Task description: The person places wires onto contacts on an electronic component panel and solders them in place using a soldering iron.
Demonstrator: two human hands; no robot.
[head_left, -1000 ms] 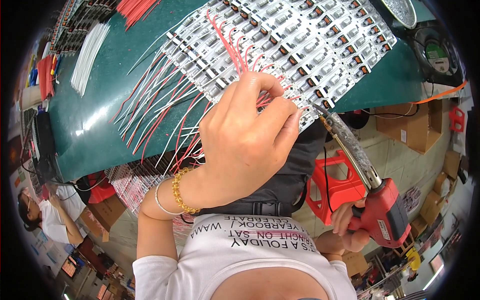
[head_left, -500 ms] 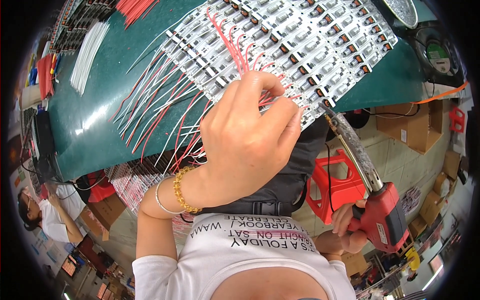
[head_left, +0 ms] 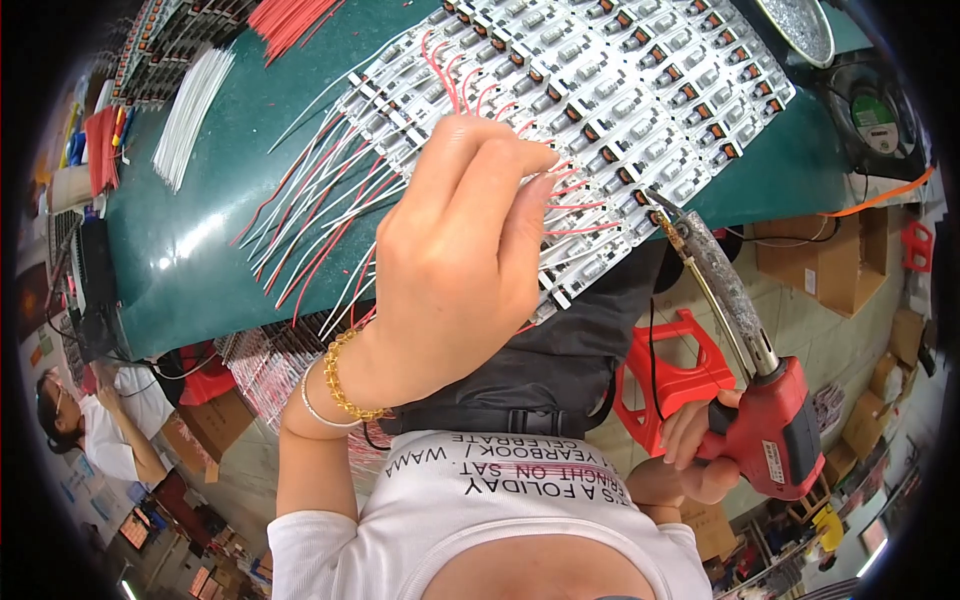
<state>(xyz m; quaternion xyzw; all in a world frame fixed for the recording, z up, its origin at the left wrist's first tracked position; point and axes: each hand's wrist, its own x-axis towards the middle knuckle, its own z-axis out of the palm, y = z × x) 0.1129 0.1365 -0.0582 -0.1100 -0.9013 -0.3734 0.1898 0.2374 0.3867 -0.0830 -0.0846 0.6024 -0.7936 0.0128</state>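
Left hand (head_left: 455, 265): raised over the near edge of the circuit-board panel, back of the hand toward the camera, fingers curled and pinched together at the tips on thin red and white lead wires (head_left: 575, 205); what lies under the palm is hidden.
Right hand (head_left: 695, 450): low at the right, well apart from the left hand, fingers wrapped tight round the red grip of a soldering gun (head_left: 775, 430).
Soldering gun: its long grey barrel slants up and to the left from the right hand; the tip (head_left: 662, 212) sits at the edge of the panel, just right of the left hand's fingertips.
Circuit-board panel (head_left: 640, 90): white, rows of small components, lying flat on the worktop beyond both hands; its near corner juts over the worktop's edge.
Lead wires: red and white strands fan out from the panel's left side, left of the left hand.
Worktop (head_left: 190, 260): dark green mat, above and left of the left hand.
Loose wire bundles: white bundle (head_left: 190, 115) and red bundle (head_left: 290, 18), far beyond the left hand.
Wrist: gold bead bracelet (head_left: 345, 385) and a thin bangle on the left wrist.
Red plastic stool (head_left: 670, 385): on the floor, just left of the right hand.
Cardboard boxes (head_left: 835, 265): on the floor above the right hand.
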